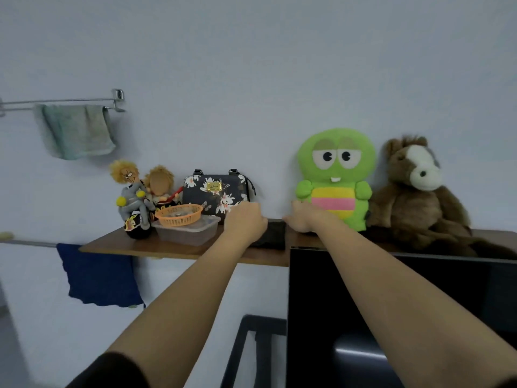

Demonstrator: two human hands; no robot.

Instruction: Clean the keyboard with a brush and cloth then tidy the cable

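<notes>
Dark flat slab, too blurred to identify but most likely the keyboard seen end-on, lies toward the front of a brown wooden wall shelf. It sits between a navy floral handbag and a bright green plush toy with a pink-and-yellow belly, and a person reaches up to it with both bare arms.

The left hand covers the slab's left end, fingers seemingly curled over it. The right hand sits at the slab's right end, in front of the green toy's lower body. Its fingers are hidden behind the hand, so it cannot be told whether they are apart or clamped.

No brush and no cable show. A pale green towel draped on a chrome wall rail and a dark blue cloth hanging below the shelf are the only cloths in sight.

If it is a keyboard, the slab should be rigid, light for its length and fairly smooth underneath, with keycaps that pop loose if squeezed. The sound hold is one hand at each short end, under the casing's edge rather than on the keys, lifted level. A trailing cable could snag the orange plastic basket sitting on a clear plastic tub just to the left, or the black monitor below.
</notes>
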